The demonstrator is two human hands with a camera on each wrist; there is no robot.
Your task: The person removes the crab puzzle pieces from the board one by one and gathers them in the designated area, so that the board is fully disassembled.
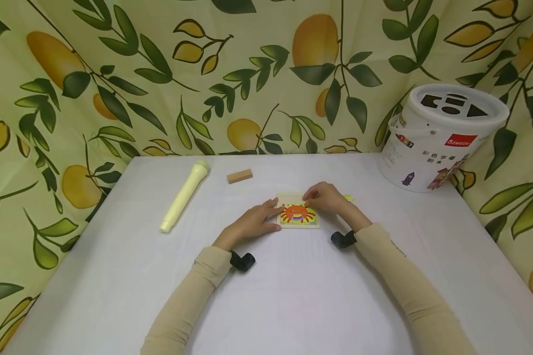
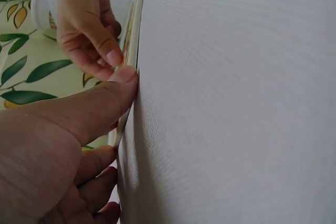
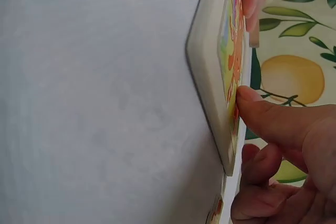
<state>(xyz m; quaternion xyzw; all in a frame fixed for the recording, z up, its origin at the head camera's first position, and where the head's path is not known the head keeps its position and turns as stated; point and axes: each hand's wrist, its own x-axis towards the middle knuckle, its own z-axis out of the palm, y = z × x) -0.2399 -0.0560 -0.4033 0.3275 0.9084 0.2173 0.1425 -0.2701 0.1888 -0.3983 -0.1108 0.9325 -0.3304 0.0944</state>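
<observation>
A small square crab puzzle (image 1: 296, 215) in a pale wooden frame lies flat on the table. My left hand (image 1: 253, 221) steadies its left side, fingers extended over the edge and thumb by the near corner. In the left wrist view the left thumb (image 2: 123, 75) touches the frame's rim. Over the puzzle's far right part, my right hand (image 1: 327, 198) pinches a puzzle piece, mostly hidden by the fingers, against the picture. The right thumb (image 3: 249, 95) meets the picture surface in the right wrist view. Beyond the right wrist a yellow puzzle piece (image 1: 349, 197) peeks out, partly covered.
A pale yellow, microphone-shaped stick (image 1: 184, 197) lies to the left on the white table (image 1: 288, 291). Behind the puzzle is a brown wooden block (image 1: 240, 176). At the back right stands a white lidded bucket (image 1: 439, 143), near the fruit-patterned cloth (image 1: 257, 88).
</observation>
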